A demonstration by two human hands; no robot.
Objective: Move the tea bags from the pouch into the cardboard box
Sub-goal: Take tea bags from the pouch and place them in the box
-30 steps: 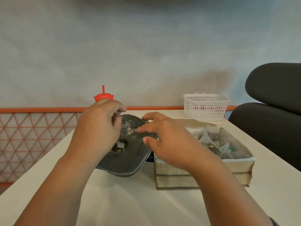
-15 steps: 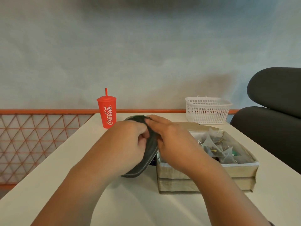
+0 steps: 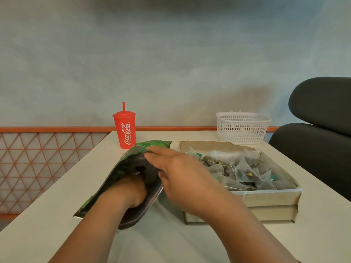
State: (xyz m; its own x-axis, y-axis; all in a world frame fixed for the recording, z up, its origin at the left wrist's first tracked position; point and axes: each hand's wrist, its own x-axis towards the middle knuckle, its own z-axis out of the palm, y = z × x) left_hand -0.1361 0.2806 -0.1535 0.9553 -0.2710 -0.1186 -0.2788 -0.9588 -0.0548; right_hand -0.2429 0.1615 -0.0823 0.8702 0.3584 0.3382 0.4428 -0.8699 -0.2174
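Pouch: the green foil pouch [image 3: 133,168] lies tilted on the surface [image 3: 190,243], just left of the cardboard box [image 3: 266,196], with its mouth turned toward me and gaping wide.
Left hand: my left hand [image 3: 131,188] is pushed inside the pouch past the knuckles. Its fingers are hidden by the dark lining, so I cannot tell whether that grip has closed on a tea bag or is empty.
Right hand: my right hand [image 3: 182,175] rests over the pouch's upper lip, fingertips pinching the foil edge near the green top; that grip is clamped on the pouch, holding the mouth open.
Tea bags: a heap of pyramid mesh tea bags [image 3: 245,171] already fills the box, strings and tags tangled among them. Something pale shows deep in the pouch, possibly one more bag, though the view there is too dark to be sure.
Handling: the bags look very light, soft and easily crushed, and the strings will snag on each other. I would take one by the mesh body with a loose pinch, or by its tag, never squeeze. The foil is thin and slippery and collapses unless held at the rim.
Progress: I judge the transfer nearly done.
Bystanders: a red Coca-Cola cup [image 3: 124,128] and white basket [image 3: 242,128] stand well apart.
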